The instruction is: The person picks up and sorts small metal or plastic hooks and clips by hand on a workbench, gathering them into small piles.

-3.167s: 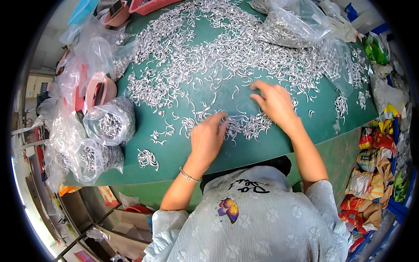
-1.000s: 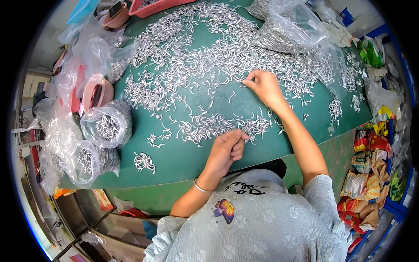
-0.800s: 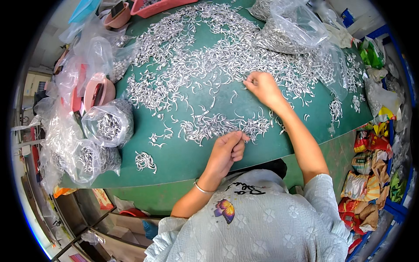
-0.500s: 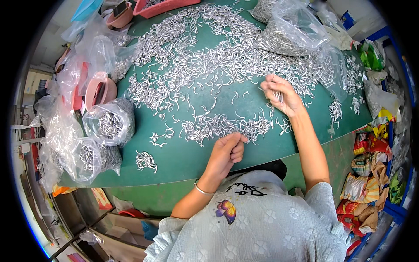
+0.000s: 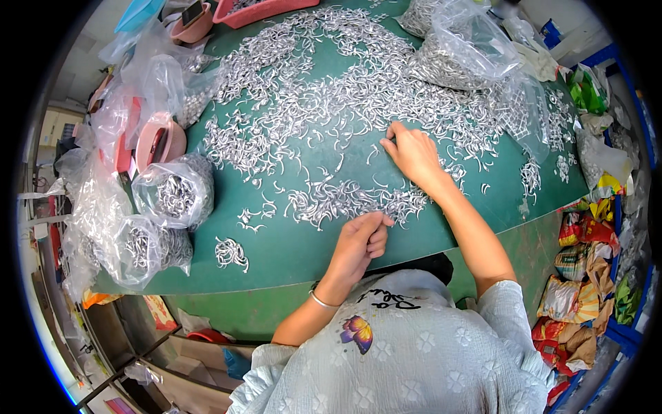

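Small curved silver metal pieces (image 5: 355,201) lie in a loose strip in front of me on the green table. My left hand (image 5: 362,238) rests at the near edge of that strip, fingers curled and thumb pressed to the forefinger; whatever they pinch is too small to make out. Beyond the strip, my right hand (image 5: 415,157) is palm down, its thumb and forefinger apart at the edge of the large heap of similar metal pieces (image 5: 317,103). Its other fingers are tucked under, and its palm is hidden. A small separate pile (image 5: 232,254) lies to the left.
Clear plastic bags of metal pieces (image 5: 176,193) stand on the left beside a pink cup (image 5: 160,143). A larger filled bag (image 5: 455,58) lies at the back right. A red tray (image 5: 258,15) sits at the far edge. Coloured packages fill a blue rack (image 5: 624,331) at right.
My right hand has turned from palm inward, with silver pieces showing between its fingers, to palm down, and has moved left towards the heap. My left hand has hardly moved.
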